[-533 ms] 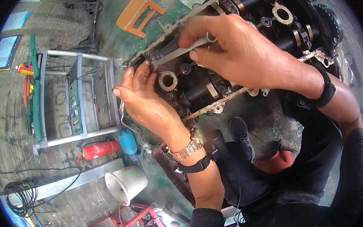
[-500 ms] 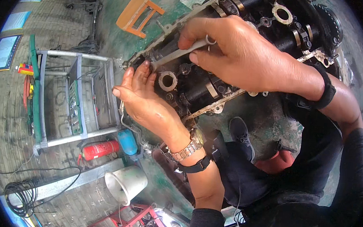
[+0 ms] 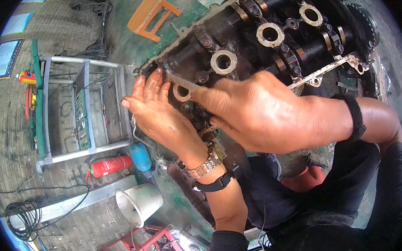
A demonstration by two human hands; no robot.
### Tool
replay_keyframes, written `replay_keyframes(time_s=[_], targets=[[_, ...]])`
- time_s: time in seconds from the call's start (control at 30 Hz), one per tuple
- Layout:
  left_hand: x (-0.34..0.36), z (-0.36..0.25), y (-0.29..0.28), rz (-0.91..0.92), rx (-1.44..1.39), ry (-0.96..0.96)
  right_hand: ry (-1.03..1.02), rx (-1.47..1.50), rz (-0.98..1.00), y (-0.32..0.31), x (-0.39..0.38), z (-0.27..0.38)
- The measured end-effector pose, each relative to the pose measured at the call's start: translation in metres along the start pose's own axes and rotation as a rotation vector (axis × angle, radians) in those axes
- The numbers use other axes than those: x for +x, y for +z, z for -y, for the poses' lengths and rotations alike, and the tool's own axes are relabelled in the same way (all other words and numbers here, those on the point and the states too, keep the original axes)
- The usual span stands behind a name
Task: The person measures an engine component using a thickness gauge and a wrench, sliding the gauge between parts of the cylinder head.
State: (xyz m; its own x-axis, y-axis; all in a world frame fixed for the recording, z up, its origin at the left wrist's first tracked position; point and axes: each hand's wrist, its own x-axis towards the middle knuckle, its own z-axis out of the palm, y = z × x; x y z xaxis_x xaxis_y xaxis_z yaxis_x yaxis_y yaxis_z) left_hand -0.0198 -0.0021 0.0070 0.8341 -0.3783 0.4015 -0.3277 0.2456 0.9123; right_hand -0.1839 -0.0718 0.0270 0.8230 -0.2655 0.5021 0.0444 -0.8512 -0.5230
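Note:
A greasy engine cylinder head (image 3: pixel 245 46) with exposed camshafts and pale round rings spans the upper middle. My right hand (image 3: pixel 268 112) grips a grey wrench (image 3: pixel 180 80), smeared by motion, above the near-left part of the engine. The wrench's far end reaches the left corner of the cylinder head, where what it fits onto is hidden. Beside that end, my left hand (image 3: pixel 161 115) has its blackened fingers stretched out, palm up, with the fingertips close to or touching the wrench; contact cannot be made out.
An orange wooden stool (image 3: pixel 148 20) stands beyond the engine. To the left are a metal rack (image 3: pixel 88 62), a red fire extinguisher (image 3: pixel 111 166), a blue canister (image 3: pixel 140 157) and a white bucket (image 3: pixel 145 201). A red container (image 3: pixel 306 180) sits near my legs.
My right hand has swung toward me with the wrench, uncovering the middle rings and camshafts. The left hand stays almost where it was at the engine's corner.

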Motion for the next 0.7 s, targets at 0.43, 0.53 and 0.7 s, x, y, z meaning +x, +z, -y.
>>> replay_keyframes(time_s=[0.43, 0.53, 0.7], targets=[[0.004, -0.008, 0.003, 0.002, -0.047, -0.105, -0.175, -0.393, 0.075, 0.027, -0.006, 0.021], [0.004, -0.005, 0.001, -0.017, -0.046, -0.104, -0.146, -0.178, 0.053, 0.025, -0.005, 0.020], [0.002, -0.003, -0.002, -0.037, -0.058, -0.146, -0.158, -0.028, -0.104, 0.008, 0.004, 0.021]])
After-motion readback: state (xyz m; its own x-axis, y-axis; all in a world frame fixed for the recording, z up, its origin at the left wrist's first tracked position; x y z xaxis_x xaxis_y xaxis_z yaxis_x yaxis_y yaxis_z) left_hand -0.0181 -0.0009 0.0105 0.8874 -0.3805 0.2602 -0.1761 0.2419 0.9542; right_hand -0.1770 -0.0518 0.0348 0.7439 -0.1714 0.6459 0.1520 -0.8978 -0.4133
